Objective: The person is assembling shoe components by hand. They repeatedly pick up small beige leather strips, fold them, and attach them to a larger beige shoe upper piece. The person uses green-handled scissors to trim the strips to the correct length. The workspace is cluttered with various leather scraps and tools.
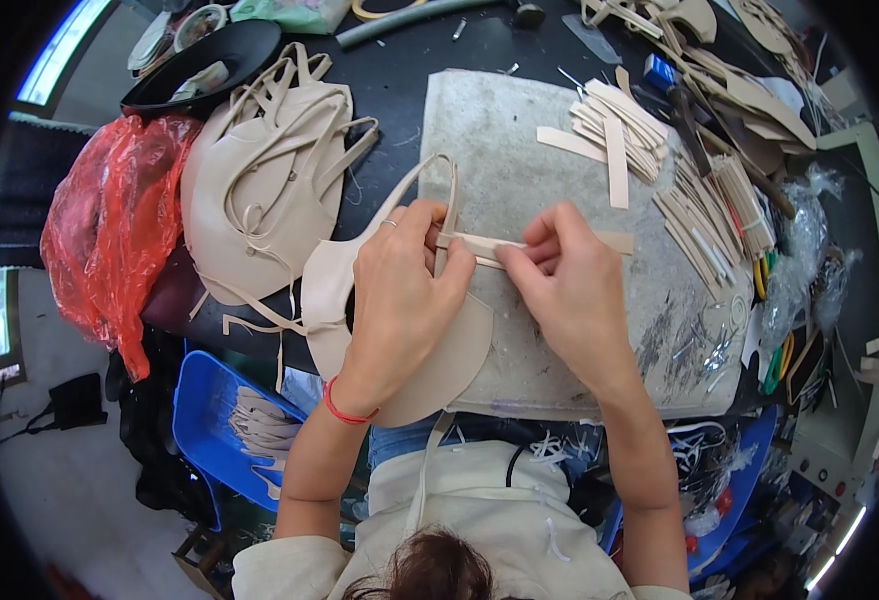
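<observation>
My left hand (404, 285) is closed in a pinch on a narrow beige leather strap (481, 243), close to where it meets an upright loop of another strap (452, 185). Facing it, my right hand (574, 290) pinches the same strap between thumb and fingers. A flat beige strip end (616, 242) shows beyond the right hand's knuckles. Under my left hand and wrist lies a curved beige leather piece (464, 345), which the looped strap seems to belong to; the hand hides part of it. My fingers cover how the strap and the loop join.
A worn grey slab (519, 370) lies beneath my hands. Left of it are stacked beige strapped pieces (259, 190), a red plastic bag (109, 220) and a black pan (204, 70). Beige strips (624, 125) and small metal bits (714, 340) lie right. A blue bin (194, 415) stands lower left.
</observation>
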The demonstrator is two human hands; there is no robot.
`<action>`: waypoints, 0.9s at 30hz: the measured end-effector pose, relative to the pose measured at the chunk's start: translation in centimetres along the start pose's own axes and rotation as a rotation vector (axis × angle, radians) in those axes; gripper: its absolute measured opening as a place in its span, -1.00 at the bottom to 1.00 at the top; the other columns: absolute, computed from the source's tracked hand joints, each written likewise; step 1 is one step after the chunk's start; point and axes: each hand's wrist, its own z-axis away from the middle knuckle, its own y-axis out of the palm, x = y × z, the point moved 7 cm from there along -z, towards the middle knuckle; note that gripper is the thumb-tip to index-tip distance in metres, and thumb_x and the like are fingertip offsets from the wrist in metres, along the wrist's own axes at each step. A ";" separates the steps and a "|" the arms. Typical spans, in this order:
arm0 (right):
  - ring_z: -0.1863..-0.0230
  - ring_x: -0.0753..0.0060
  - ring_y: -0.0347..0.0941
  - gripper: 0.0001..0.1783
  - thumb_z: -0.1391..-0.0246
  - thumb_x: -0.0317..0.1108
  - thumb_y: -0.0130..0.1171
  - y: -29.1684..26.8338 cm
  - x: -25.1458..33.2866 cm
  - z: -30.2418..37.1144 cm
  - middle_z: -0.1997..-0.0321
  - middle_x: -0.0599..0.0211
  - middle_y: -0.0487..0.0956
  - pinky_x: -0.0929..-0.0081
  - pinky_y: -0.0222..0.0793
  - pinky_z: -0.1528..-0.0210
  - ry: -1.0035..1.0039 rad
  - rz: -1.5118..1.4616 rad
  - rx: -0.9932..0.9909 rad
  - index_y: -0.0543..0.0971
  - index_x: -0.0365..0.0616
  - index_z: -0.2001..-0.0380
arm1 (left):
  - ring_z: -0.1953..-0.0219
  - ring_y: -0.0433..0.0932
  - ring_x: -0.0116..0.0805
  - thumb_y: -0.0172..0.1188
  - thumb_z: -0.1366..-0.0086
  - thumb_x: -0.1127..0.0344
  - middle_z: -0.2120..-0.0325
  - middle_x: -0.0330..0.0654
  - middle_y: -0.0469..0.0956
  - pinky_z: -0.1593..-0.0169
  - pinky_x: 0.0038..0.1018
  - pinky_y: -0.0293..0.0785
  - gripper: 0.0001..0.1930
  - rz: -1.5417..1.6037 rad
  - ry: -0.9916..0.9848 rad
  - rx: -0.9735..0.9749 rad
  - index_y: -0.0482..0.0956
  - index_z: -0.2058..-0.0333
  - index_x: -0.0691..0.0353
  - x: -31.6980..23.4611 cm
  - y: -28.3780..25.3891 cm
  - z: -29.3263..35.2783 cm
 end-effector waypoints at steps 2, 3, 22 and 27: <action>0.53 0.30 0.52 -0.81 0.04 -0.41 0.27 -0.4 0.7 -0.4 0.57 0.16 0.53 0.38 0.38 0.47 -0.049 0.219 -0.019 0.48 -0.27 0.42 | 0.62 0.38 -0.45 0.17 -0.08 0.43 0.59 -0.16 0.46 0.52 -0.50 0.31 -0.79 -0.049 0.052 -0.033 0.52 0.29 0.40 0.0 0.1 0.3; 0.53 0.26 0.50 -0.80 0.04 -0.40 0.28 -1.2 0.3 -0.3 0.58 0.17 0.52 0.35 0.36 0.47 -0.017 0.248 -0.003 0.48 -0.27 0.43 | 0.62 0.39 -0.40 0.17 -0.08 0.43 0.59 -0.15 0.46 0.51 -0.47 0.32 -0.79 -0.070 0.086 -0.060 0.51 0.28 0.40 -0.2 -0.1 0.2; 0.22 0.10 0.39 -0.85 -0.03 -0.46 0.16 -15.1 -8.2 1.2 0.30 0.16 0.50 0.25 0.32 0.17 -0.333 0.626 -0.505 0.58 -0.21 0.29 | 0.22 0.51 -0.01 0.26 -0.05 0.53 0.26 -0.01 0.50 0.15 -0.27 0.45 -0.71 -0.039 0.379 -0.038 0.50 0.20 0.31 -7.5 0.1 5.6; 0.25 0.11 0.47 -0.87 -0.10 -0.48 0.09 -15.4 -8.6 1.6 0.29 0.11 0.55 0.29 0.35 0.18 -0.297 0.482 -0.555 0.55 -0.23 0.27 | 0.25 0.55 -0.09 0.26 -0.04 0.56 0.28 -0.05 0.53 0.23 -0.37 0.48 -0.74 0.104 0.463 0.123 0.53 0.24 0.27 -8.0 3.0 8.0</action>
